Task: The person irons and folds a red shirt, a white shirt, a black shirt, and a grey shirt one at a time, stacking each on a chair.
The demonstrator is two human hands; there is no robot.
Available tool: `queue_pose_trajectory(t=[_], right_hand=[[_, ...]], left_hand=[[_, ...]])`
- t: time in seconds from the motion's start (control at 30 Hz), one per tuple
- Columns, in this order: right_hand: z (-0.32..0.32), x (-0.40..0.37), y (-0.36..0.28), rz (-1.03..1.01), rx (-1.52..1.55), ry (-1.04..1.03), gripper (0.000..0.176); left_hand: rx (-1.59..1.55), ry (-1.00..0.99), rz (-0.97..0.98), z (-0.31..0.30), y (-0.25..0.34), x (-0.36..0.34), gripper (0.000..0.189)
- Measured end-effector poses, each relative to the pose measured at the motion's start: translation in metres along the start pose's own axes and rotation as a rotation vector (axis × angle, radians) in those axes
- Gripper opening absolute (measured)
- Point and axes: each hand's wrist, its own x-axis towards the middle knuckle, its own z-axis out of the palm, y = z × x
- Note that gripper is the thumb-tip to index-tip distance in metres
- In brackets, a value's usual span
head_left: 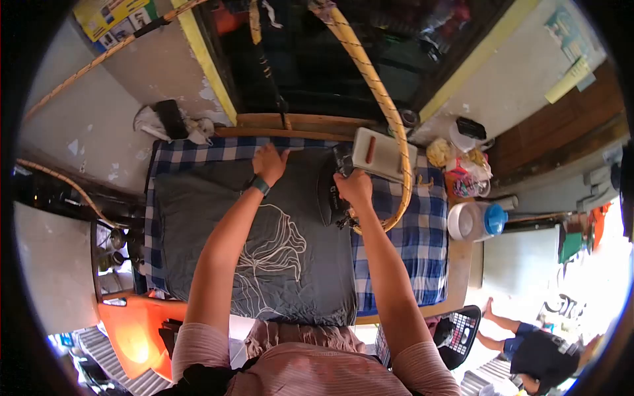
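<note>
A dark grey garment (198, 218) with a white line-drawn print lies spread over a blue checked cloth (422, 251) on the table. My right hand (355, 187) is closed round the handle of a black iron (325, 195), which rests on the garment's right part. A thick yellow cord (380, 79) with dark markings hangs from above and loops down close to the iron. Near the garment's far edge, my left hand (270, 164) lies with its fingers apart, holding nothing. A watch (260, 185) is on that wrist.
Behind the iron sits a white tray (366, 165) with a reddish-brown stick. Tubs, bags and a blue-lidded container (494, 219) line the right side. An orange chair (135, 336) stands at left, a black basket (467, 336) at right. Another person (543, 356) is at lower right.
</note>
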Motion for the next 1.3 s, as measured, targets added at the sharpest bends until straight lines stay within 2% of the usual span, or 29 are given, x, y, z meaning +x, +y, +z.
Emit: queue_pose_trajectory(t=[0.03, 0.07, 0.1, 0.17, 0.2, 0.27, 0.4, 0.47, 0.5, 0.57, 0.63, 0.67, 0.7, 0.77, 0.8, 0.87, 0.9, 0.97, 1.0, 1.03, 1.1, 1.13, 1.23, 1.27, 1.3], right_hand=[[-0.007, 0.004, -0.013, 0.019, 0.004, 0.022, 0.040], [-0.019, 0.008, -0.021, 0.071, 0.061, -0.159, 0.040], [-0.019, 0.011, -0.024, 0.060, 0.059, -0.173, 0.040], [-0.016, 0.015, -0.030, 0.096, 0.070, -0.149, 0.043], [-0.019, 0.013, -0.036, 0.100, 0.117, -0.145, 0.043], [-0.017, 0.016, -0.038, 0.094, 0.124, -0.192, 0.043], [-0.006, 0.022, -0.048, 0.031, 0.183, -0.281, 0.040], [0.005, 0.022, -0.060, 0.000, 0.149, -0.301, 0.039], [0.009, 0.021, -0.069, -0.017, 0.118, -0.316, 0.038], [0.019, 0.018, -0.086, -0.073, 0.105, -0.364, 0.039], [0.032, 0.017, -0.103, -0.104, 0.072, -0.406, 0.039], [0.036, 0.015, -0.109, -0.137, 0.116, -0.446, 0.055], [0.041, 0.013, -0.114, -0.141, 0.120, -0.451, 0.055], [0.052, 0.010, -0.125, -0.181, 0.070, -0.400, 0.039], [0.056, 0.010, -0.130, -0.184, 0.071, -0.404, 0.039], [0.060, 0.009, -0.139, -0.211, 0.061, -0.411, 0.039], [0.062, 0.010, -0.143, -0.209, 0.061, -0.419, 0.039], [0.064, 0.015, -0.153, -0.231, 0.050, -0.499, 0.052], [0.061, 0.014, -0.159, -0.227, 0.046, -0.478, 0.051], [0.063, 0.013, -0.164, -0.222, 0.050, -0.474, 0.051], [0.064, 0.014, -0.172, -0.266, -0.055, -0.414, 0.052], [0.069, 0.018, -0.175, -0.273, -0.061, -0.443, 0.056], [0.068, 0.014, -0.179, -0.264, -0.102, -0.494, 0.059], [0.071, 0.011, -0.175, -0.300, -0.078, -0.430, 0.057], [0.072, 0.006, -0.173, -0.298, -0.084, -0.426, 0.057]], left_hand=[[0.152, -0.299, -0.147, -0.013, -0.003, -0.003, 0.032], [0.296, -0.602, -0.299, -0.023, -0.005, -0.005, 0.041], [0.302, -0.600, -0.316, -0.021, -0.013, -0.008, 0.041], [-0.048, -0.373, -0.252, -0.003, -0.032, -0.015, 0.048], [-0.048, -0.365, -0.267, 0.012, -0.041, -0.017, 0.048], [-0.373, 0.027, -0.308, 0.040, -0.053, -0.020, 0.043], [-0.373, 0.057, -0.466, 0.024, -0.069, -0.014, 0.034], [-0.260, 0.170, -0.215, 0.016, -0.075, -0.015, 0.029], [-0.253, 0.182, -0.222, 0.013, -0.079, -0.011, 0.029], [-0.313, -0.042, -0.370, 0.010, -0.087, -0.011, 0.025], [-0.395, 0.020, -0.376, 0.013, -0.090, -0.011, 0.024], [-0.484, 0.078, -0.365, 0.012, -0.094, -0.010, 0.024], [-0.477, 0.080, -0.367, 0.007, -0.100, -0.008, 0.024], [-0.608, -0.015, -0.317, -0.005, -0.113, -0.002, 0.030], [-0.604, -0.014, -0.320, -0.019, -0.125, -0.002, 0.030], [0.108, 0.014, -0.015, -0.060, -0.153, -0.011, 0.044], [0.110, 0.007, -0.021, -0.075, -0.161, -0.018, 0.044], [0.422, -0.307, -0.262, -0.103, -0.175, -0.034, 0.054], [0.360, -0.437, -0.324, -0.110, -0.182, -0.034, 0.062], [0.360, -0.438, -0.317, -0.108, -0.200, -0.037, 0.062], [0.130, -0.472, -0.157, -0.100, -0.230, -0.040, 0.061], [0.198, -0.428, -0.052, -0.102, -0.231, -0.038, 0.059], [0.211, -0.369, 0.012, -0.114, -0.219, -0.022, 0.053], [0.174, -0.345, -0.044, -0.123, -0.207, -0.013, 0.027], [0.168, -0.342, -0.043, -0.122, -0.204, -0.009, 0.027]])
